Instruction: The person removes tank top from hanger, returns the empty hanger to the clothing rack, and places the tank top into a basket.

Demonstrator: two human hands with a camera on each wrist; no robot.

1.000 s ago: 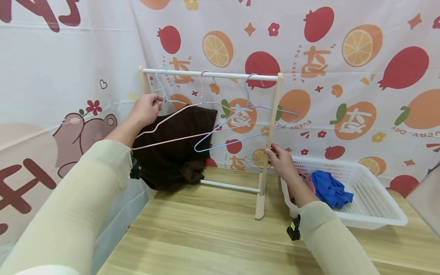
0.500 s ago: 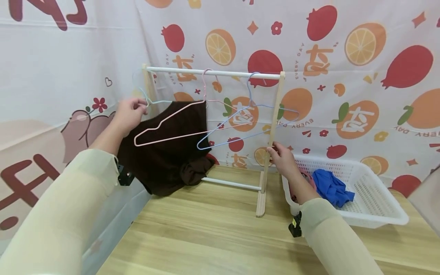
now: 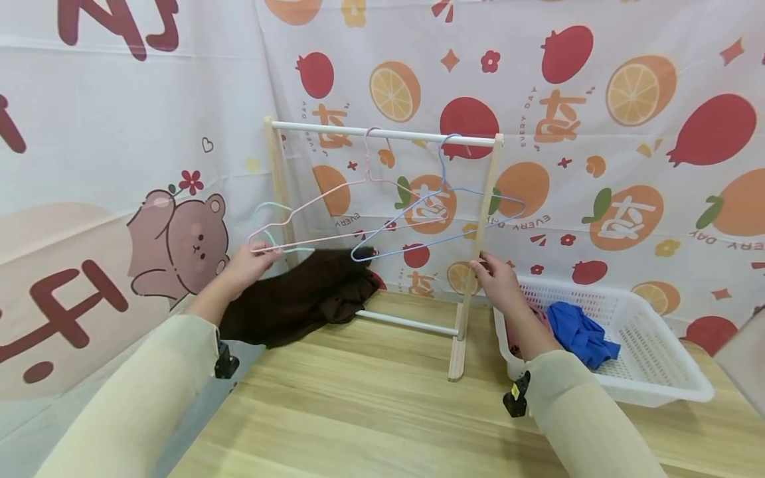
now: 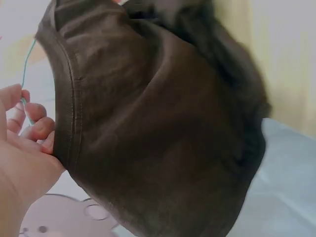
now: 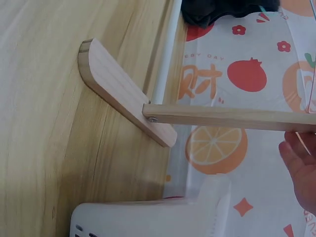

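Observation:
My left hand (image 3: 248, 267) pinches the mint-green clothes hanger (image 3: 273, 203) at its neck, off the rail and left of the rack. A dark brown top (image 3: 293, 302) with a banded neckline hangs from this hanger; the left wrist view shows the wire (image 4: 25, 64) running into the neck opening. Most of the hanger is hidden inside the cloth. My right hand (image 3: 499, 282) grips the right wooden post (image 3: 488, 199) of the small clothes rack. On its white rail (image 3: 406, 135) hang a pink hanger (image 3: 329, 194) and a blue hanger (image 3: 399, 219), both bare.
Right of the rack stands a white plastic basket (image 3: 663, 392) holding a blue cloth (image 3: 580, 335) and a pinkish one (image 3: 538, 317). The rack's foot (image 3: 457, 358) rests on the wooden table (image 3: 358, 411). Printed curtains (image 3: 645, 139) close off the back and left.
My left hand has taken the mint-green hanger off the rail, leftward and then down, and the brown top has sunk with it. The right hand stays on the post.

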